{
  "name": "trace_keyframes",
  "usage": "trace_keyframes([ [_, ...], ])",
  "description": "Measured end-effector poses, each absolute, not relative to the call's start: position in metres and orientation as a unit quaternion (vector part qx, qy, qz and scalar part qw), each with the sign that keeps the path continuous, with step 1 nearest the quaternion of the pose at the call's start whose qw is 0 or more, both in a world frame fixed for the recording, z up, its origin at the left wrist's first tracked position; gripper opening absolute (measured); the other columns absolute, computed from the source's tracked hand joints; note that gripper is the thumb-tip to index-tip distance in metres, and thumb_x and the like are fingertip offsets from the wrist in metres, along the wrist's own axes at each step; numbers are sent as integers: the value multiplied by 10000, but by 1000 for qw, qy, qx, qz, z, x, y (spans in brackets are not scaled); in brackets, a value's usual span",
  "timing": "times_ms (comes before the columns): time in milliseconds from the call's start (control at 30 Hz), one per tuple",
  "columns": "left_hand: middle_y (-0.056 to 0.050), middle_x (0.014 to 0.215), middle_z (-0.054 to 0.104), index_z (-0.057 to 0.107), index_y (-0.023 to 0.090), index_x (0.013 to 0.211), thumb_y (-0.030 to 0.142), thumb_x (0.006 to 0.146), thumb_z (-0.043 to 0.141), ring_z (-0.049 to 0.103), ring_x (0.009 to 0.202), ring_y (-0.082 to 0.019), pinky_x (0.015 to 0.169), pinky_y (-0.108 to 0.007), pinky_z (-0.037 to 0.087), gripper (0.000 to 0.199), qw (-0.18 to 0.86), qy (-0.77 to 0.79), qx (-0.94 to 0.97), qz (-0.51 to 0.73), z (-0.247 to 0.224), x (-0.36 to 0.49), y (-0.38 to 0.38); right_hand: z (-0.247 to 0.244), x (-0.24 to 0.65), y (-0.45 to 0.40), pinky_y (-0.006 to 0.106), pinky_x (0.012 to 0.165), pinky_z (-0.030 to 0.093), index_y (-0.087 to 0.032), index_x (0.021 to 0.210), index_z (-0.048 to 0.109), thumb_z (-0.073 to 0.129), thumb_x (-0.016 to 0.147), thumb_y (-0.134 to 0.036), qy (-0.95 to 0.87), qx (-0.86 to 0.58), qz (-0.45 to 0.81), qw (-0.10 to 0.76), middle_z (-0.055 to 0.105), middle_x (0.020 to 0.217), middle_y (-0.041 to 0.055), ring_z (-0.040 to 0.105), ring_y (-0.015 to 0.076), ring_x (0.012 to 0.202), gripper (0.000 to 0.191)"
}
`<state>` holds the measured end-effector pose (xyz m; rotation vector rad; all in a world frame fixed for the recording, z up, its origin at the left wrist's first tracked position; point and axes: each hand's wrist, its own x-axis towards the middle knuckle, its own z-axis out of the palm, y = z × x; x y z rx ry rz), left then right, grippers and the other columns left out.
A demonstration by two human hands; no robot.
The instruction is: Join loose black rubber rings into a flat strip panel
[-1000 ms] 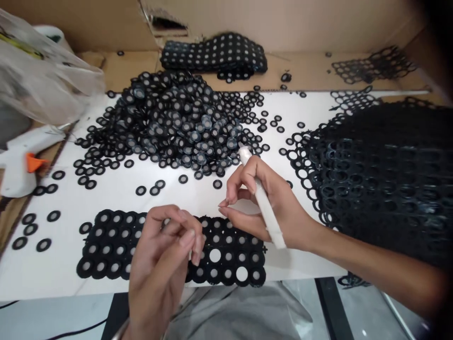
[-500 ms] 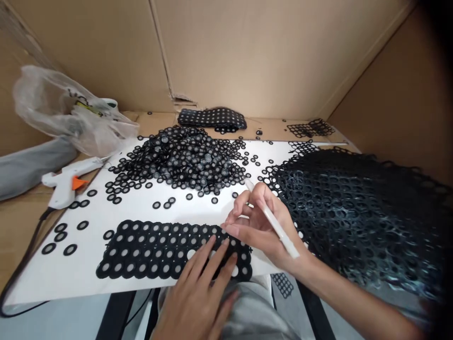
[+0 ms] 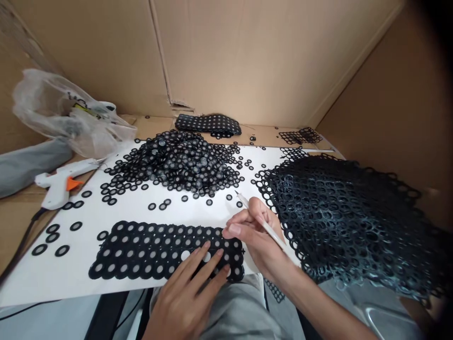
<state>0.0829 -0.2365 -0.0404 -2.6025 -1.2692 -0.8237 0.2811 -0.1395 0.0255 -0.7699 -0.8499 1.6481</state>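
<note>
A black sheet of joined rings with pale centres (image 3: 148, 243) lies along the front of the white board. My left hand (image 3: 191, 288) rests flat on its right part, fingers spread. Several of its holes near my fingers show plain white. Above the sheet's upper right edge is my right hand (image 3: 256, 231), closed round a slim white pen-like tool (image 3: 271, 231) whose dark tip points up and left. My right thumb and a fingertip meet at the sheet's edge; whether they pinch a small piece I cannot tell.
Behind the sheet is a heap of loose black discs (image 3: 177, 160). To the right lies a large pile of black ring mesh (image 3: 339, 212). A white glue gun (image 3: 58, 184) and a clear plastic bag (image 3: 71, 113) are at left. A folded dotted strip (image 3: 208, 123) lies at the back.
The view has shifted slightly. The pen-like tool now shows its dark tip further forward, and my right hand is a little lower. My left hand stays on the sheet.
</note>
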Motion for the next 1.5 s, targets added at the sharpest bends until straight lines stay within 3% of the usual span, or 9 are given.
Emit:
trace_keyframes([
  [233,-49,1326,877,807,215,1299,18,1022,651,804,1312,-298,1052,-419,680,374,0,-419,-849,-321,-34,84,-239,25,281,-143,203,646,623,-243,750,454,1085,770,-293,-320,-340,700,541,868,837,-20,843,160,712,634],
  [433,-54,1352,868,754,224,1410,26,1013,630,820,1278,-259,1143,-413,644,460,-72,-408,-826,-381,-42,105,-238,30,284,-148,182,574,563,-240,749,437,1083,788,-295,-292,-354,696,552,859,853,-14,826,146,672,650],
  [633,-86,1368,852,775,210,1358,32,1033,610,783,1338,-299,1154,-484,656,406,-60,-430,-811,-392,-48,153,-226,36,291,-153,208,848,677,-255,799,491,1075,812,-234,-267,-339,693,578,849,900,-49,879,165,942,585],
  [767,-98,1405,834,746,219,1403,108,1068,639,768,1372,-322,1147,-521,676,369,-113,-424,-810,-390,-40,154,-224,40,294,-155,212,877,681,-266,827,487,1067,827,-225,-256,-331,699,580,824,895,-58,879,161,976,581],
  [967,-44,1312,860,788,321,1393,58,1029,699,792,1291,-292,1126,-492,666,457,-214,-454,-729,-466,-16,115,-226,38,290,-157,227,877,693,-264,820,502,1080,801,-241,-248,-323,710,574,829,899,-54,884,179,965,579],
  [1167,-41,1077,875,909,289,1059,175,1034,779,789,1030,-256,1020,-376,612,175,-235,-547,-577,-559,22,92,-228,35,283,-159,223,861,705,-268,830,498,1073,813,-251,-252,-332,713,564,836,877,-54,888,187,969,575],
  [1267,-30,1012,852,904,298,990,267,1104,712,752,992,-245,969,-354,597,226,-246,-572,-521,-584,33,94,-230,35,278,-161,191,835,695,-264,822,488,1053,841,-231,-255,-324,720,559,859,893,-51,894,171,963,567],
  [1367,-18,1030,849,901,325,1024,335,1133,686,745,989,-226,903,-313,608,242,-283,-576,-490,-589,34,98,-230,34,267,-165,201,839,694,-261,812,474,1042,855,-234,-270,-316,723,551,866,877,-56,898,171,944,570],
  [1500,-31,1084,839,887,320,1122,397,1065,811,770,976,-196,906,-268,650,122,-393,-560,-401,-609,26,105,-229,22,250,-174,287,858,706,-268,826,485,1013,887,-220,-303,-294,716,555,883,891,-46,883,190,877,534],
])
